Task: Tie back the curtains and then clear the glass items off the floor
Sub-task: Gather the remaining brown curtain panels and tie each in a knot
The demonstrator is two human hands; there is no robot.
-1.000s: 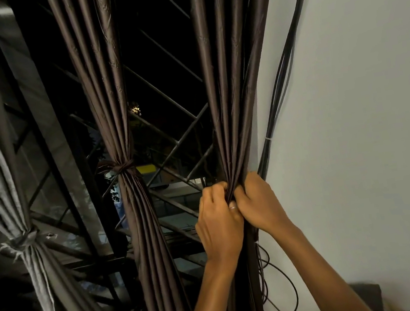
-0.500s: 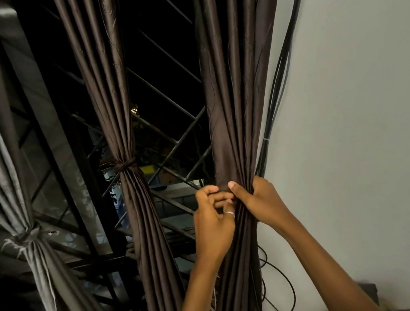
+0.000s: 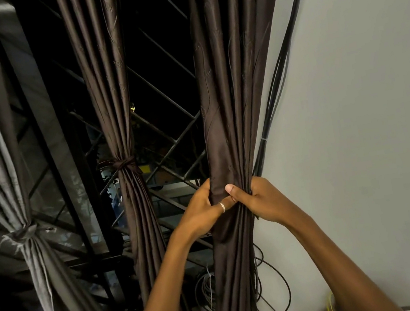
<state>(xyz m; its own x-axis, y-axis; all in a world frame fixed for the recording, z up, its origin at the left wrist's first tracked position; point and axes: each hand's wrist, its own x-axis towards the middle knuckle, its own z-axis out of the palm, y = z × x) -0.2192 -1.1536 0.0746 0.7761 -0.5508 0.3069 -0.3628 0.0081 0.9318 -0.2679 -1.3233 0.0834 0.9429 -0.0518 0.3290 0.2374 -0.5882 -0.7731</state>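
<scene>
Fingers (image 3: 231, 190) of both hands curl round the rightmost brown curtain (image 3: 219, 99), bunching it: left hand (image 3: 201, 209) on its left side, right hand (image 3: 262, 200) on its right, touching in front. Its long axis hangs vertical between them, so any tie must wrap level across. No tie-band or glass items show.

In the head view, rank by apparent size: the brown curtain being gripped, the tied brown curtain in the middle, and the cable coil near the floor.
1. gripped brown curtain, though it is nearest the camera.
2. tied brown curtain, farther back.
3. cable coil, clearly smallest.
</scene>
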